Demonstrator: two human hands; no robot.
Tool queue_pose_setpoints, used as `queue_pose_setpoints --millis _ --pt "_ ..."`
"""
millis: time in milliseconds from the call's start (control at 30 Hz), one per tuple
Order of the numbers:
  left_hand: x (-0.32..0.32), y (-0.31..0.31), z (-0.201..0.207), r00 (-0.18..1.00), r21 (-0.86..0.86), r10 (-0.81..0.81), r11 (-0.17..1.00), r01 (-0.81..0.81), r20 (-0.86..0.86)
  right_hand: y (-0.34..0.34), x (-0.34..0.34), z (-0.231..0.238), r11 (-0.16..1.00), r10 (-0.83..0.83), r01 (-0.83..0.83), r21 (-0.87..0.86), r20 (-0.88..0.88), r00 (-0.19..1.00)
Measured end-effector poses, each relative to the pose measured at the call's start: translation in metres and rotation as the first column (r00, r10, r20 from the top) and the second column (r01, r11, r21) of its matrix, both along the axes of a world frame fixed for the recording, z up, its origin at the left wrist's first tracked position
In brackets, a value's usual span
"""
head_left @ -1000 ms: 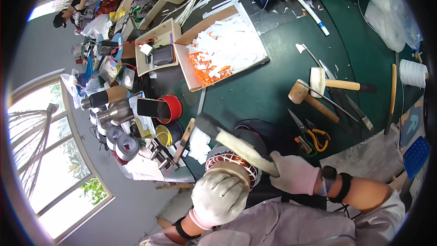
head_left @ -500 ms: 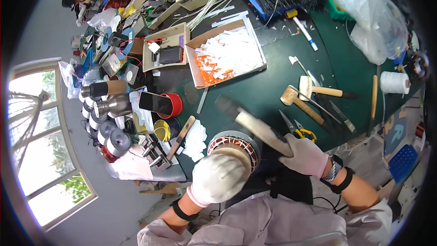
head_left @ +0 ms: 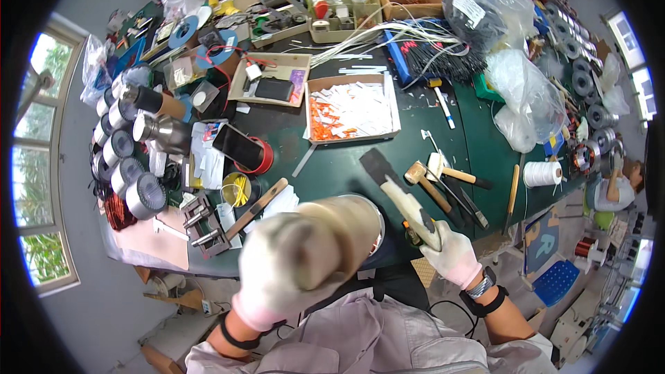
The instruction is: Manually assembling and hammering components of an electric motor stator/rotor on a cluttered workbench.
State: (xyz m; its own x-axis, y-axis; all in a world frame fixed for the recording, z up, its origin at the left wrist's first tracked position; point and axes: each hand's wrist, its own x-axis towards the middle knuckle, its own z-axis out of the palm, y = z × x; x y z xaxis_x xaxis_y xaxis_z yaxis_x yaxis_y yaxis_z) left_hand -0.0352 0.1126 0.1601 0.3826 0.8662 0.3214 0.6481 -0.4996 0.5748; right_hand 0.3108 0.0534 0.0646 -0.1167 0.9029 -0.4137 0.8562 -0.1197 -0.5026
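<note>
- Green worktop (head_left: 332, 174) under a wide view of a cluttered workroom; window (head_left: 45, 149) at the far left, a co-worker (head_left: 613, 190) at the right edge.
- Left hand (head_left: 267, 263), gloved, blurred; fingers apparently curled about a tan cylinder (head_left: 350, 228), though their separate positions cannot be told; the cylinder lies at lower centre, in front of the person's body.
- Right hand (head_left: 450, 253), gloved; fingers closed together round the near end of a pale, bar-like tool (head_left: 404, 201), its black end angled up and leftward over the worktop.
- Ring-shaped part (head_left: 380, 225); only its pale rim shows beyond the cylinder; contact between the two cannot be told.
- Handling (judged): cylinder probably solid, stiff and fairly heavy, perhaps slippery under a smooth glove, best gripped round its body with the whole palm; bar-like tool likely rigid and lighter, best held at its near end; ring-shaped part best taken by the outer rim, its inside possibly delicate.
- Farther out: brown-headed mallet (head_left: 415, 172) and pale-headed mallet (head_left: 435, 165), right of the bar-like tool; shallow carton (head_left: 329, 84) of white strips and orange pieces beyond; phone (head_left: 239, 145) at left; white thread spool (head_left: 542, 174) at right.
</note>
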Motion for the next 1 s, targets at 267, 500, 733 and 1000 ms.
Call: queue_pose_setpoints --millis 267,500,733,1000 --pt "-0.085 -0.012 -0.045 0.909 0.073 0.34 0.94 -0.333 -0.24 0.007 -0.032 -0.003 0.981 0.114 -0.136 0.14 0.154 0.981" --pt "-0.085 -0.003 -0.111 0.943 -0.091 0.259 0.955 -0.283 -0.211 0.007 -0.021 -0.046 0.996 0.06 -0.07 0.046 0.198 0.978" --pt "-0.052 0.067 -0.151 0.951 -0.067 0.201 0.973 -0.222 -0.236 0.014 0.013 -0.147 0.992 -0.032 -0.003 0.123 0.285 0.958" --pt "-0.016 0.092 -0.2 0.935 -0.085 0.111 0.985 -0.148 -0.336 -0.002 0.022 -0.124 0.947 0.0 -0.107 0.304 0.332 0.943"
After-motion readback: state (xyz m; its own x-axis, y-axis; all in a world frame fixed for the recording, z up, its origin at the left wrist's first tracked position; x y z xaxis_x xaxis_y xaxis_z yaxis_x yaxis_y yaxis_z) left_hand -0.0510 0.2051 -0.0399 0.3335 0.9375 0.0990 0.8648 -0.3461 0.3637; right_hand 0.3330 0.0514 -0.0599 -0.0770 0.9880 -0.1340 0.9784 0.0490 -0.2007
